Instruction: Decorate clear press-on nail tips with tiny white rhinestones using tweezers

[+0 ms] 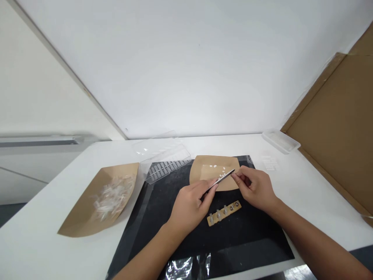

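Observation:
My left hand (192, 200) is closed around a thin, flat stick with a pale face and dark edge, which looks like a nail file (224, 177). It points up and to the right, over a brown paper tray (199, 167) with several small white pieces (215, 166) in it. My right hand (258, 186) is pinched close to the file's far end; whatever lies between its fingertips is too small to make out. Below both hands, a tan strip (224, 214) carries a row of small stands, three with clear nail tips upright on them and bare metallic ones at the right.
A black mat (233, 241) covers the table's middle. At left, another brown paper tray (84, 210) holds a heap of clear plastic pieces (115, 196). Behind stands an open clear case (166, 167) with rows of nail tips. A translucent box (281, 140) and cardboard (335, 128) are at right.

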The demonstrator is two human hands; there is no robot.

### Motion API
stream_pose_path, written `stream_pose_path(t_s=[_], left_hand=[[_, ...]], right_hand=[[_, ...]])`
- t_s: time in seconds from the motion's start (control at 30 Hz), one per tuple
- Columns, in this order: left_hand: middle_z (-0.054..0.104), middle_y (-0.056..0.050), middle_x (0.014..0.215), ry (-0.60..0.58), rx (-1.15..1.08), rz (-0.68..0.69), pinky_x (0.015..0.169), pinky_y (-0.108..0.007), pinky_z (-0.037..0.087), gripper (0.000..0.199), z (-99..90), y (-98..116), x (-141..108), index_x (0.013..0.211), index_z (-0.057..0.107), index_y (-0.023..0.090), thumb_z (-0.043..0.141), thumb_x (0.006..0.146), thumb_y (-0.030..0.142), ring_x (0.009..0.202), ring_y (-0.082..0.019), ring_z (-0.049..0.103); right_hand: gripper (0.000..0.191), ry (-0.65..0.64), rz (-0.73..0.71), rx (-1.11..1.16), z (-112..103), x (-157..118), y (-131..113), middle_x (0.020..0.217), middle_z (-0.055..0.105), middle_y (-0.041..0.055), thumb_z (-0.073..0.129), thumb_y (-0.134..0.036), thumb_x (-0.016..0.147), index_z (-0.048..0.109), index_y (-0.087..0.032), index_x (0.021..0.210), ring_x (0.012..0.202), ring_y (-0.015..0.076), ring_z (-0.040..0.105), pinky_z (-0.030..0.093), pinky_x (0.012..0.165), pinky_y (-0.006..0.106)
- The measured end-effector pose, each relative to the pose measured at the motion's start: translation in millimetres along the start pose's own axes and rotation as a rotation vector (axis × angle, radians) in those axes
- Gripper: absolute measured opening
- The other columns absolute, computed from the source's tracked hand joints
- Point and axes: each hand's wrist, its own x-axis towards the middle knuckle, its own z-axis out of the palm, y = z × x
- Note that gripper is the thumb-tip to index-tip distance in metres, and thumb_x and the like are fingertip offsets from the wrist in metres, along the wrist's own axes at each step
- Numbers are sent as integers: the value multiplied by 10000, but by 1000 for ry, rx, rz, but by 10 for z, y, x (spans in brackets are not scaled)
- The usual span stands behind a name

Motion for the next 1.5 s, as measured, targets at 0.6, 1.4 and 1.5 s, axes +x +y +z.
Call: stream_pose_path(t_s=[0.6,1.4,1.5], left_hand=[[839,-39,1048,-7,100,81,805,-263,656,233,22,-23,-27,1234,742,203,605,1045,210,861,-169,809],[821,-59,1063,-9,65,114,842,-257,631,232,19,-28,-25,1232,734,199,619,1033,168,932,-171,793],[821,-52,1055,-9,52,116,846,-261,629,205,17,-23,-19,1191,746,202,614,1036,172,923,-168,792]], right_hand=[[269,69,-26,35,21,-15,-3,602,524,-42,569,-404,1054,686,-233,883,569,115,506,329,579,270],[363,17,35,86,40,-3,43,614,481,-38,558,-387,1041,517,-219,721,589,126,465,289,586,277],[367,-17,8,114,47,-1,41,631,479,-38,553,-381,1044,506,-217,719,600,124,467,297,595,276]])
